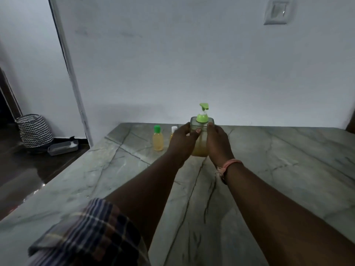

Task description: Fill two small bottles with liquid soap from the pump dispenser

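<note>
Your left hand (181, 142) and right hand (218, 143) wrap the clear squarish plastic pump dispenser with its lime-green pump head (200, 135) at frame centre, standing on the veined grey-green stone table (288, 160). Keep it upright and squeeze gently; its smooth walls may slip. Just left stand a small amber-filled bottle with a green cap (158, 140) and a white-capped bottle (173, 132), mostly hidden behind your left hand.

A rolled plaid sleeve (92, 233) left; pink thread wristband (229, 166) right.
</note>
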### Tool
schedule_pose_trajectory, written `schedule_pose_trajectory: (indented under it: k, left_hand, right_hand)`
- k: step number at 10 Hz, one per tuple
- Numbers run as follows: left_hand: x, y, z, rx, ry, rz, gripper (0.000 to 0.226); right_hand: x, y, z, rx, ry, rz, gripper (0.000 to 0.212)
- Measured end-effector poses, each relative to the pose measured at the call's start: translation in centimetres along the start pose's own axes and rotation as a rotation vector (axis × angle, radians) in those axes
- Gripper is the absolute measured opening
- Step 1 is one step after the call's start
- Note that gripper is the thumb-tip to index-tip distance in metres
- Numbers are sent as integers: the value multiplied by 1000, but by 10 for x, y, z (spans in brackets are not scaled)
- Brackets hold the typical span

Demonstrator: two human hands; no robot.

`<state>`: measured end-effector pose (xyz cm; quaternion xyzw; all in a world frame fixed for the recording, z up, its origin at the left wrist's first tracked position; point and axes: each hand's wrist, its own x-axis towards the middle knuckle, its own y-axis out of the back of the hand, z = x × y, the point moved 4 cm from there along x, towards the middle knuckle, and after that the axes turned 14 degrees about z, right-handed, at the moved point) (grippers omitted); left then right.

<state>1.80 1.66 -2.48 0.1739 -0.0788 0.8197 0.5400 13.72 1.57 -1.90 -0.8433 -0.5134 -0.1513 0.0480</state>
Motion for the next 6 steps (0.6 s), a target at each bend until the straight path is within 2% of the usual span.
schedule_pose_trajectory:
  k: [2, 4, 5, 6]
  left_hand:
    - [54, -10, -25, 119, 17, 45, 34]
    - [62, -21, -43, 191, 33, 8, 17]
    - [62, -21, -42, 206, 30, 40, 22]
    - [72, -15, -14, 310, -88, 149, 19]
  right_hand:
    - [50, -40, 18, -50, 0, 39, 36]
    - [61, -47, 38, -161, -21, 101, 38]
    - [60, -48, 41, -161, 14, 130, 37]
    - [70, -47, 35, -173, 55, 231, 40]
